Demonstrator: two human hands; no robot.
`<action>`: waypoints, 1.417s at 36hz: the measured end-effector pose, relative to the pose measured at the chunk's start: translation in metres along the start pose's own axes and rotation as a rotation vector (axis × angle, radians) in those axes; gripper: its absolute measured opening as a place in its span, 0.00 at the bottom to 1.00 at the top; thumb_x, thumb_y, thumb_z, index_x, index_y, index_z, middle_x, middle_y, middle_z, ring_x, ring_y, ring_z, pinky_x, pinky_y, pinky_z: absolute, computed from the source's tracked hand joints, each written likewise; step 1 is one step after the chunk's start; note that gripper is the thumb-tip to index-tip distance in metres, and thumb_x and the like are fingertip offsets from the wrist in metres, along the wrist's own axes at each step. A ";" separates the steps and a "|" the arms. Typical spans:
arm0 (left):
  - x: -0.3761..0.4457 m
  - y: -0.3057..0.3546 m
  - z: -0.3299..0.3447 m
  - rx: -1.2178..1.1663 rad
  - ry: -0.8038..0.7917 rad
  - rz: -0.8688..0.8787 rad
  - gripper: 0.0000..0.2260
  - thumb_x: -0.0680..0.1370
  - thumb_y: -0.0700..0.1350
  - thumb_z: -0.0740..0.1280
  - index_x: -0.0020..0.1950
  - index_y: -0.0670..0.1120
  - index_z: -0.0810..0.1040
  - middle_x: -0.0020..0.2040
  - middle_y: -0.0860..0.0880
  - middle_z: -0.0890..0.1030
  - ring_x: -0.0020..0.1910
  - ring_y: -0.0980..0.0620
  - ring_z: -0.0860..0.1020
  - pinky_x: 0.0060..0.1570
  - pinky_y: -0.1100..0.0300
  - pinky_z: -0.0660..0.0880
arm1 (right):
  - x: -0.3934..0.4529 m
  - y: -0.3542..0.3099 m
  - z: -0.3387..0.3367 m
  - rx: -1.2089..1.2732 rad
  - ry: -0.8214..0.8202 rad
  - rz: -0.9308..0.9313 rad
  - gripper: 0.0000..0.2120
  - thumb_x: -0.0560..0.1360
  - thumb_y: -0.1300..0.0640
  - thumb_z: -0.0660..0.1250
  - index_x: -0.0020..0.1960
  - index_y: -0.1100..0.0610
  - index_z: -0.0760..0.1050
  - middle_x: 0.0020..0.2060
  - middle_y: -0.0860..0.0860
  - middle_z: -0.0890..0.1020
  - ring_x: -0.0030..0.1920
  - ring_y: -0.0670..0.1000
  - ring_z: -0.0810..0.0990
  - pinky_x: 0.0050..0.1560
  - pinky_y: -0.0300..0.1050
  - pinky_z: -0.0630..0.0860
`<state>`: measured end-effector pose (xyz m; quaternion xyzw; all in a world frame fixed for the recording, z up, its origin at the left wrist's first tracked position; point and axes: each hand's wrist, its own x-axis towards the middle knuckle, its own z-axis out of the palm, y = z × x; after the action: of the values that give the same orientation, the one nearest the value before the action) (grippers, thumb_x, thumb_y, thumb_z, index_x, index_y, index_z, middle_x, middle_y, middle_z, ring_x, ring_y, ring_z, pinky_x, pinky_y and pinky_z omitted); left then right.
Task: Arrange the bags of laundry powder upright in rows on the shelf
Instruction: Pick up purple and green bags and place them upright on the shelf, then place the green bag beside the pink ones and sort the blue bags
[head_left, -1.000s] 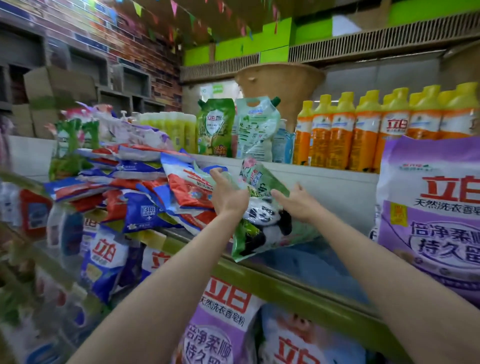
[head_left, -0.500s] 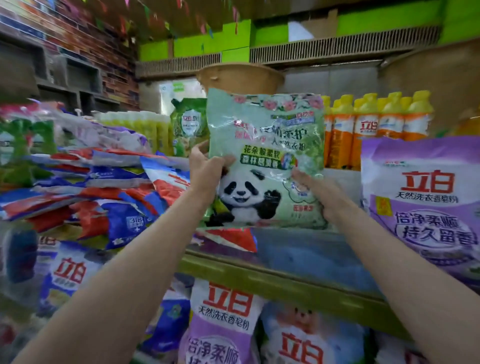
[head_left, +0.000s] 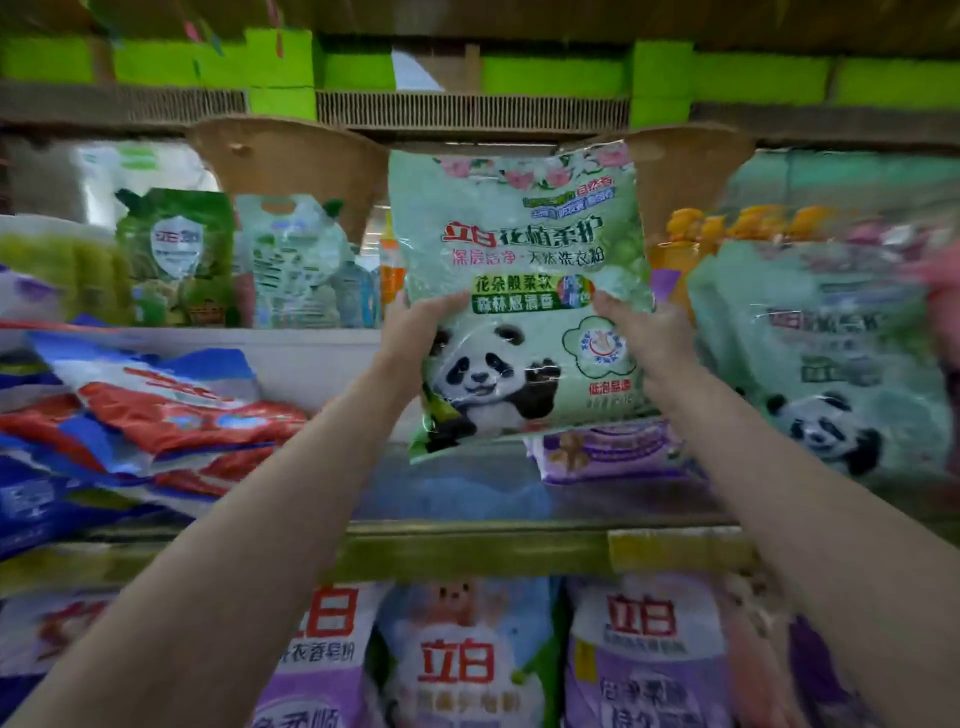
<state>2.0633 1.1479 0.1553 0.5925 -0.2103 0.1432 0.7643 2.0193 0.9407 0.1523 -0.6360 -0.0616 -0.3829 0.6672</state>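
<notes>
Green panda bag (head_left: 519, 291) upright above shelf (head_left: 467, 545), L hand (head_left: 415, 332) & R hand (head_left: 644, 338) each w/ grip curled on its side edges, 2nd panda bag (head_left: 831, 364) standing right, red/blue bags (head_left: 171, 410) flat left.

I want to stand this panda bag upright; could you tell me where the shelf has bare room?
Bare shelf lies under the held panda bag, between the red and blue bags heaped flat on the left and the lilac bag on the right. Further right, another panda bag fills the space.
</notes>
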 end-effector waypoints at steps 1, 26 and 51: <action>0.000 -0.003 0.011 -0.009 -0.016 -0.018 0.20 0.71 0.40 0.72 0.61 0.42 0.75 0.50 0.44 0.82 0.47 0.46 0.81 0.49 0.53 0.80 | 0.000 -0.002 -0.012 -0.012 0.014 -0.010 0.09 0.71 0.59 0.72 0.38 0.51 0.73 0.38 0.46 0.79 0.36 0.42 0.77 0.30 0.29 0.73; -0.074 -0.109 0.326 -0.004 -0.128 -0.091 0.25 0.71 0.33 0.70 0.66 0.45 0.71 0.51 0.50 0.78 0.51 0.51 0.77 0.44 0.64 0.75 | 0.027 0.024 -0.334 -0.307 0.230 0.116 0.28 0.74 0.46 0.67 0.67 0.63 0.68 0.54 0.51 0.75 0.58 0.51 0.72 0.56 0.44 0.67; -0.065 -0.118 0.338 0.587 -0.132 -0.138 0.26 0.73 0.48 0.71 0.66 0.44 0.63 0.60 0.46 0.76 0.54 0.47 0.78 0.51 0.58 0.76 | 0.064 0.046 -0.349 -1.283 0.182 -0.091 0.26 0.79 0.49 0.59 0.71 0.60 0.56 0.67 0.59 0.64 0.63 0.59 0.67 0.57 0.54 0.69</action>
<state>2.0107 0.7936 0.0948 0.8089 -0.1682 0.1067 0.5532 1.9504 0.5960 0.0881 -0.8700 0.2090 -0.4239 0.1405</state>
